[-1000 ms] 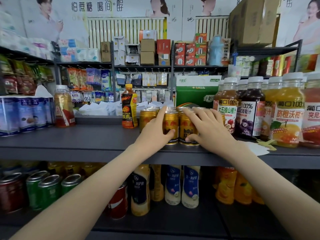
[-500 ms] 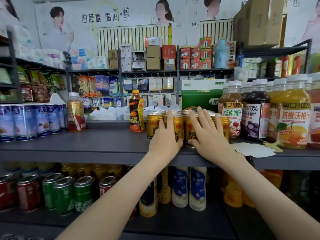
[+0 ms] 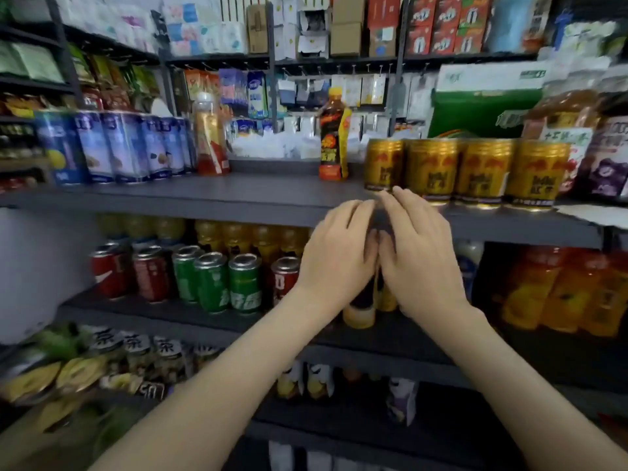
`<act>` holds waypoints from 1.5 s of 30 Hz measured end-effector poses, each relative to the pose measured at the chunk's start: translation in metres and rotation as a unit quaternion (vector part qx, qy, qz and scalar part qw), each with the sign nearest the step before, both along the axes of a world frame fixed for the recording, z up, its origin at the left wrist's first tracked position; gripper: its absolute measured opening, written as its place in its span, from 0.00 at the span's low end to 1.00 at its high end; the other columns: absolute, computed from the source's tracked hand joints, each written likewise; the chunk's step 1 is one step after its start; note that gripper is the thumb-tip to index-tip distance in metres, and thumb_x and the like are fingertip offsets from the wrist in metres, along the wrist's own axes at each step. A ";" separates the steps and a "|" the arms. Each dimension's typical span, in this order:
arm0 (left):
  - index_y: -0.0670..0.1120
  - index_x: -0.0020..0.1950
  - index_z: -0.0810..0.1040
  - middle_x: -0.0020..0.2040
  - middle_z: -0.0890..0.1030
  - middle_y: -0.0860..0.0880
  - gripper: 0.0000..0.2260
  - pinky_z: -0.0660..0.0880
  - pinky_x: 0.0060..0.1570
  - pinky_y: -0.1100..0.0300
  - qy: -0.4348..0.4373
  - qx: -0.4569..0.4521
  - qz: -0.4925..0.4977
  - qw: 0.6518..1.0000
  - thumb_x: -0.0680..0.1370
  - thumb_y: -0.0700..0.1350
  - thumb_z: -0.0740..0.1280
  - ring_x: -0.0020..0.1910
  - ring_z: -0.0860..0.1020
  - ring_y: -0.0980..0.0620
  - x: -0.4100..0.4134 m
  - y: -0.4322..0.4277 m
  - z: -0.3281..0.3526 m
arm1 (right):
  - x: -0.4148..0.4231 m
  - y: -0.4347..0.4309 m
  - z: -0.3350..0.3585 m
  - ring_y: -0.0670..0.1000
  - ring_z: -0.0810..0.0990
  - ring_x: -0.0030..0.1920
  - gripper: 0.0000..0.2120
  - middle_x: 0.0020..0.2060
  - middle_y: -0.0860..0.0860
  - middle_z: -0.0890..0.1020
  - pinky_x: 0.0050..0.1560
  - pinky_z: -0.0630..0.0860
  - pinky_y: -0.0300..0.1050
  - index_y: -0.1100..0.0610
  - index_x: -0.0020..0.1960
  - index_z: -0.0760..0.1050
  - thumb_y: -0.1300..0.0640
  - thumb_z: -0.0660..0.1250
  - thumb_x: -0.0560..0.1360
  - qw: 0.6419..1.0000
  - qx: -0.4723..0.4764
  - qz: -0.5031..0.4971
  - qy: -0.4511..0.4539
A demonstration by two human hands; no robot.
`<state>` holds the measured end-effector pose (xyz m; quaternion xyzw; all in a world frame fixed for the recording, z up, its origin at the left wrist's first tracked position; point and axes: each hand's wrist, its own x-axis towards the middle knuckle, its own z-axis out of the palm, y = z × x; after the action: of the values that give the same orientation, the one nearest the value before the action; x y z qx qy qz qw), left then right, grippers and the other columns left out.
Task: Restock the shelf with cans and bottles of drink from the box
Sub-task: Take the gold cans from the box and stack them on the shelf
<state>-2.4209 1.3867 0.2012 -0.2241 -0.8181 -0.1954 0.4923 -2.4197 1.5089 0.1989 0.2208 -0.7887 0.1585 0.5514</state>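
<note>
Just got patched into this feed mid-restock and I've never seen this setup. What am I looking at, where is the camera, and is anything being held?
No machine here: a person works with bare hands, and the one picture comes from a wide-angle camera on their head, looking forward and down. The two grips are the left hand and the right hand, both with relaxed fingers, holding nothing, in front of the grey shelf edge. On that shelf stand a row of gold cans, a black-and-orange bottle to their left, and blue cans farther left. The right fingertips are close to the leftmost gold can's base; blur hides whether they touch. One shelf below sit red and green cans.
</note>
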 end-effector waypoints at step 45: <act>0.57 0.78 0.38 0.78 0.41 0.41 0.34 0.47 0.75 0.45 -0.842 0.115 0.186 0.493 0.80 0.42 0.57 0.77 0.43 0.41 0.364 -0.036 -1.044 | 0.315 -0.044 -1.082 0.66 0.57 0.71 0.49 0.75 0.57 0.49 0.61 0.70 0.64 0.31 0.69 0.28 0.43 0.68 0.73 0.559 0.173 -0.055 -0.809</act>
<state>-2.0566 1.3502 -0.8423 0.2628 -0.8370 -0.2876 -0.3842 -2.1048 1.4651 -0.8835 0.0474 -0.9263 0.1008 -0.3600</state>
